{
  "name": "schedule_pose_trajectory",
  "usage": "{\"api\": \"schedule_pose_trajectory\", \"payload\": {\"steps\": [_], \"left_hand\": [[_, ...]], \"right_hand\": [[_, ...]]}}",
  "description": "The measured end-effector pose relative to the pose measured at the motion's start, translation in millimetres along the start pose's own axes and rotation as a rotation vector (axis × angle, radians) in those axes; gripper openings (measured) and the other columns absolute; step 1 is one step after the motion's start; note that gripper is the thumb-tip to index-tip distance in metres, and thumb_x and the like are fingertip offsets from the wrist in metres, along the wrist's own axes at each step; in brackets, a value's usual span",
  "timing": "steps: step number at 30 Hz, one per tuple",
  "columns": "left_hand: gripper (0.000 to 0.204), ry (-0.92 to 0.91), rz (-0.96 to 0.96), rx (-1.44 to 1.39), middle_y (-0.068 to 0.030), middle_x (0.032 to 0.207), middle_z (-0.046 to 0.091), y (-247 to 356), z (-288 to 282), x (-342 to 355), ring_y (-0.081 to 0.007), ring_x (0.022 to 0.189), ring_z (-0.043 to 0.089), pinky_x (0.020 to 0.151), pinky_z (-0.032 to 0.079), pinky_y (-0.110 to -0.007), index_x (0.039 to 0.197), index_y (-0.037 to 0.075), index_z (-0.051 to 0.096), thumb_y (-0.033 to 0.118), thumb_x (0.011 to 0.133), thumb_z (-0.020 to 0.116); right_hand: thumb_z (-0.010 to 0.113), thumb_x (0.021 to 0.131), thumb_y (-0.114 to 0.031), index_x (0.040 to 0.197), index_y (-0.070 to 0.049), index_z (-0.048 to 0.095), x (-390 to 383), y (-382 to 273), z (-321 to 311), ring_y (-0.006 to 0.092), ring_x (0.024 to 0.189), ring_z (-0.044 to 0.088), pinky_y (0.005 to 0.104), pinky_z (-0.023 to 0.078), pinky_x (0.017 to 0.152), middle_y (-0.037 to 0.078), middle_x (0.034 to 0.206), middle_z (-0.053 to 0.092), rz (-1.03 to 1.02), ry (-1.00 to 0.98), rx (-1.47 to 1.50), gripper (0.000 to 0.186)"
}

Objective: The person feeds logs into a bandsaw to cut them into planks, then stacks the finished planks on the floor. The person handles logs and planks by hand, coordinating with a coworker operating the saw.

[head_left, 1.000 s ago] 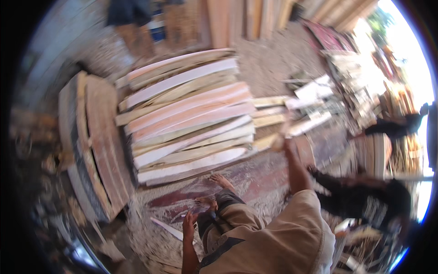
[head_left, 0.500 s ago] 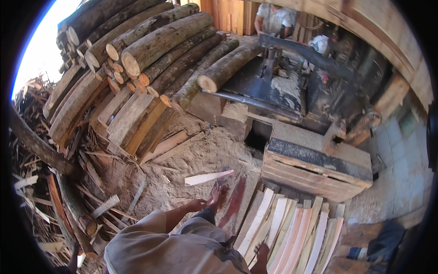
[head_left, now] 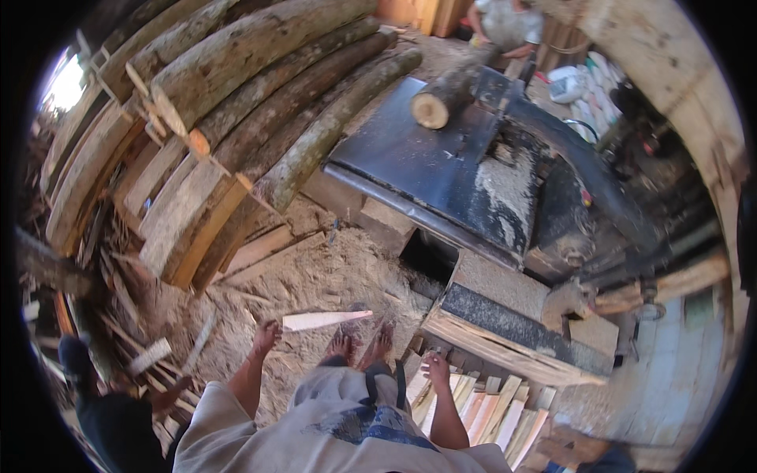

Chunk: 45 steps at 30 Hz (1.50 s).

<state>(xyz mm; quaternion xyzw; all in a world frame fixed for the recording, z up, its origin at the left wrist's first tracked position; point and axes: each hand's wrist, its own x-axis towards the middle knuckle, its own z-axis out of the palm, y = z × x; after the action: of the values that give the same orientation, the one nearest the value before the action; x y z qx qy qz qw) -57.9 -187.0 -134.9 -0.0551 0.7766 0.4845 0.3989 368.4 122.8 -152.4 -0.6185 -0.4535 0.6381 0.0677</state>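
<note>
My left hand (head_left: 268, 336) hangs above the sawdust, fingers loosely bent and holding nothing that I can see. Just right of it in the picture, a pale, tapering wood offcut (head_left: 325, 319) lies on the ground in front of my bare feet. My right hand (head_left: 435, 370) is raised above a row of sawn wood strips (head_left: 473, 414), its fingers half curled and apart with nothing visible in them. Ahead, a round log (head_left: 438, 106) rests on the dark metal saw table (head_left: 394, 150), next to the saw's long arm. A co-worker stands at the log's far end.
Stacked logs (head_left: 244, 63) and squared timbers (head_left: 189, 225) fill the left side. A sawdust-covered wooden box (head_left: 505, 323) stands right of a dark opening (head_left: 428, 256). Another person in dark clothing (head_left: 118, 426) is at the lower left. Scrap wood lies beside them.
I have straightened up, and my right hand has lifted off the wood strips. My left hand has swung out leftward. The log has moved farther across the saw table, toward the co-worker.
</note>
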Motion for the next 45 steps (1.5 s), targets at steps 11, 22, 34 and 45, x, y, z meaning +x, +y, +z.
{"api": "schedule_pose_trajectory", "payload": {"steps": [11,22,34,45], "left_hand": [[0.052,0.070,-0.038,0.485,-0.0187,0.115,0.060,-18.2,94.4,-91.9,-0.0336,0.108,0.056,0.095,0.042,-0.039,0.121,0.013,0.057,0.047,0.082,0.054],[0.045,-0.743,0.378,0.299,-0.0168,0.103,0.062,110.0,251.7,-118.6,-0.0225,0.088,0.060,0.078,0.048,-0.033,0.122,0.003,0.052,0.031,0.088,0.056],[0.033,-0.241,0.058,0.630,-0.0142,0.099,0.065,-79.1,-21.6,-58.8,-0.0208,0.088,0.063,0.075,0.051,-0.032,0.111,0.006,0.061,0.027,0.086,0.057],[0.042,-0.248,-0.333,0.444,-0.0089,0.083,0.065,-85.4,-98.8,-14.2,-0.0178,0.069,0.061,0.057,0.051,-0.032,0.119,0.008,0.054,0.031,0.086,0.063]], "right_hand": [[0.048,0.087,-0.026,0.085,-0.012,0.052,121.5,14.0,-67.3,0.0167,0.053,0.051,0.0283,0.038,0.040,0.003,0.073,0.051,0.373,-0.216,-0.013,0.015],[0.054,0.089,-0.013,0.116,0.000,0.055,-100.3,-211.2,132.9,0.0213,0.094,0.060,0.0330,0.047,0.082,0.014,0.104,0.063,-0.907,-0.444,-0.361,0.030],[0.052,0.083,-0.049,0.102,-0.009,0.064,-72.6,-12.0,86.3,0.0365,0.096,0.059,0.0417,0.048,0.082,0.016,0.101,0.064,-0.229,-0.075,-0.890,0.046],[0.059,0.078,-0.047,0.103,-0.018,0.068,-73.5,151.3,127.3,0.0338,0.098,0.061,0.0421,0.049,0.084,0.015,0.103,0.065,-0.084,-0.161,-0.513,0.039]]}}
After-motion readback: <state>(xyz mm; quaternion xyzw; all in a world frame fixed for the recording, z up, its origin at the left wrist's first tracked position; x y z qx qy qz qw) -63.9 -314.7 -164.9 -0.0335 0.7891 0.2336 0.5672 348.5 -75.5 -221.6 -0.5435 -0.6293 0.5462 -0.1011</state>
